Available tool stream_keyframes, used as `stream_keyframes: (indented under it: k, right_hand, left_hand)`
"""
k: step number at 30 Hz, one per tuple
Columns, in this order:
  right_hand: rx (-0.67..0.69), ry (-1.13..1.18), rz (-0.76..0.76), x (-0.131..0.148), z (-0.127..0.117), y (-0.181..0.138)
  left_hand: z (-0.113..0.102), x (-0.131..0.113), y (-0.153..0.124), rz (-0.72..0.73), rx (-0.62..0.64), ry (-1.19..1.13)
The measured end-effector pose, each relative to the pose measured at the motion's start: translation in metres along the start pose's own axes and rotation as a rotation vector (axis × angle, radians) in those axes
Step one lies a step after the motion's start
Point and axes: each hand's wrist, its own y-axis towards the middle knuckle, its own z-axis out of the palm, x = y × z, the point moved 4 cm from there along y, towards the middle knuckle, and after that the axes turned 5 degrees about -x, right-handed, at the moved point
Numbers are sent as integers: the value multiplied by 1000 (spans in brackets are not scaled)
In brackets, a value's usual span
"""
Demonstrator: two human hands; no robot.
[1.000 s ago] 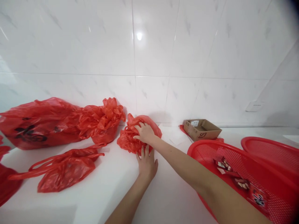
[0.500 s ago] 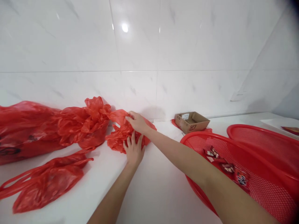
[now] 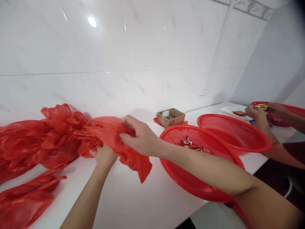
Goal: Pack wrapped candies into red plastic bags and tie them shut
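My right hand [image 3: 139,136] is closed on a thin red plastic bag [image 3: 113,133], thumb and fingers pinching it. The bag stretches left to the pile of crumpled bags, and its loose end hangs down over the white table. Under it, my left hand [image 3: 106,156] rests against the crumpled red bags [image 3: 82,146]; one finger shows stretched out, while the others are hidden behind the raised bag. Bulky red plastic bags [image 3: 47,136] lie against the tiled wall on the left. Nearer to me is another red bag [image 3: 30,197], lying flat.
A red mesh basket [image 3: 176,178] holding several small snack packets [image 3: 188,143] stands to the right, with another red basket [image 3: 234,132] beside it. A small cardboard box [image 3: 171,117] sits near the wall. At far right, another person's hands [image 3: 258,111] hold something gold near a third basket [image 3: 295,109].
My view has turned right, bringing a co-worker's hands into sight. My right hand has lifted a red bag off the pile and drawn it toward me and to the right.
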Motion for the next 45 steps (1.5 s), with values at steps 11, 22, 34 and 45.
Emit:
stream_keyframes:
  k: [11,22,34,45]
  right_hand:
    - [-65,436,560,-44,-1,-124]
    - [-624,377,427,-62,-34,-155]
    - [144,-186,404,-47,77,-187]
    - [-132,140,459,-81,36,-179]
  left_hand:
    - [3,-10,-169,40,263,-598]
    - [-31,45,-203,-432,-178,-930]
    - [22,25,-241,-517,-24,-1122]
    - [-30,76,-226,-606,-268,-1093]
